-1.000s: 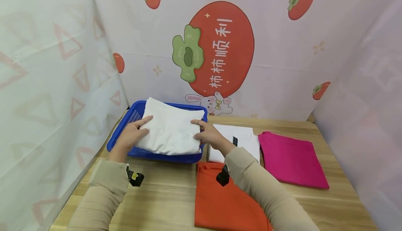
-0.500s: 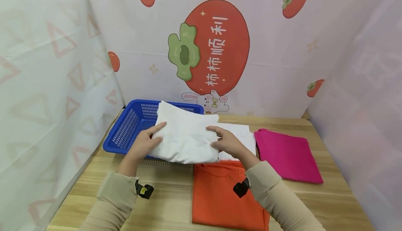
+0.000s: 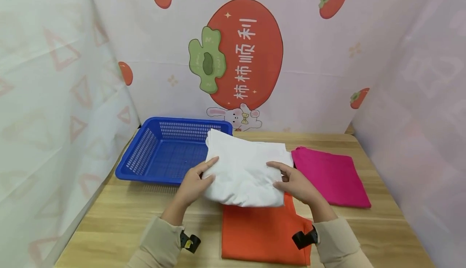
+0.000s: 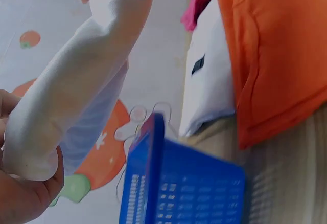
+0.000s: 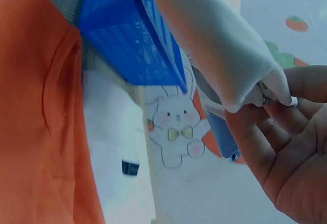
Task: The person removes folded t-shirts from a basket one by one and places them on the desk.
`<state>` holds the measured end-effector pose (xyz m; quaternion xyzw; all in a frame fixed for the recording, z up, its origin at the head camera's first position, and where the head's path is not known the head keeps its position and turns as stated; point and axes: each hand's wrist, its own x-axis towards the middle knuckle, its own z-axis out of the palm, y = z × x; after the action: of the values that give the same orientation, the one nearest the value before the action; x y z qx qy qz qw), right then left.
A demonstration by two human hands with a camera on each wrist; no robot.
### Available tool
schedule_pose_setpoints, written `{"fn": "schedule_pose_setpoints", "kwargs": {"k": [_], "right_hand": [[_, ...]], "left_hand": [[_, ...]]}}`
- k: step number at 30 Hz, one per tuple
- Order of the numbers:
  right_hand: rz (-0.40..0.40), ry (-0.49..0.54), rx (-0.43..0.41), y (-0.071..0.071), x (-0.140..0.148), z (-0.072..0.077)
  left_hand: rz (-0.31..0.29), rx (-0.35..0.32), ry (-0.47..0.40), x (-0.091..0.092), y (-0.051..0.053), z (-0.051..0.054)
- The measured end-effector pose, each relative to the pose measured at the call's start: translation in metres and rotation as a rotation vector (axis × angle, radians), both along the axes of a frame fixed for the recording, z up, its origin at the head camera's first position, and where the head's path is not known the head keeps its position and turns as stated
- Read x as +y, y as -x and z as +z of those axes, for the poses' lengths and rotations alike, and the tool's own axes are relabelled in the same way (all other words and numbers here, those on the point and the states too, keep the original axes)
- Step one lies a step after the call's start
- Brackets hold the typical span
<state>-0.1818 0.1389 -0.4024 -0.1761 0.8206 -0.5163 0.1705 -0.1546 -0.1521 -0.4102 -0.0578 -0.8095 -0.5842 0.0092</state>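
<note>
Both hands hold a folded white garment [image 3: 244, 171] in the air, one at each side edge. My left hand [image 3: 196, 182] grips its left side; in the left wrist view thumb and fingers wrap the garment's folded edge [image 4: 76, 86]. On the other side my right hand [image 3: 295, 183] pinches the right edge, and the right wrist view shows fingers beneath the cloth [image 5: 225, 45]. Under the held garment lie a folded orange garment [image 3: 262, 235] and, mostly hidden in the head view, a second folded white garment [image 5: 115, 132] with a small black label.
A blue plastic basket [image 3: 174, 154] with slotted walls stands at the back left of the wooden table [image 3: 120, 219], nothing visible inside. A folded magenta garment [image 3: 333, 177] lies at the right. Printed cloth walls [image 3: 309, 57] enclose the back and sides.
Both hands have carried the white garment out from over the blue basket, rightward and toward the body, above the orange and second white garments. The basket's inside is now exposed.
</note>
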Motion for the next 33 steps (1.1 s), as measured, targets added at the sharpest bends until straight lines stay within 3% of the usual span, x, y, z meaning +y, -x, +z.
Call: {"fn": "schedule_pose_setpoints", "kwargs": {"k": [6,12,18,25,33], "right_hand": [[-0.005,-0.025,0.039,-0.017,0.03,-0.004],[-0.01,0.084,0.008,-0.035,0.061,-0.011],[-0.057,0.096,0.024,-0.056,0.086,-0.022],[-0.121,0.053,0.085,-0.073,0.11,-0.034],[-0.221,-0.04,-0.025,-0.093,0.144,-0.041]], "left_hand": [[-0.056,0.039,-0.045,0.027,-0.005,-0.014],[-0.155,0.055,-0.102,0.054,-0.009,-0.028],[-0.239,0.061,-0.021,0.078,-0.013,-0.037],[-0.331,0.041,0.001,0.104,-0.018,-0.046],[-0.421,-0.006,0.046,0.136,-0.019,-0.048]]}}
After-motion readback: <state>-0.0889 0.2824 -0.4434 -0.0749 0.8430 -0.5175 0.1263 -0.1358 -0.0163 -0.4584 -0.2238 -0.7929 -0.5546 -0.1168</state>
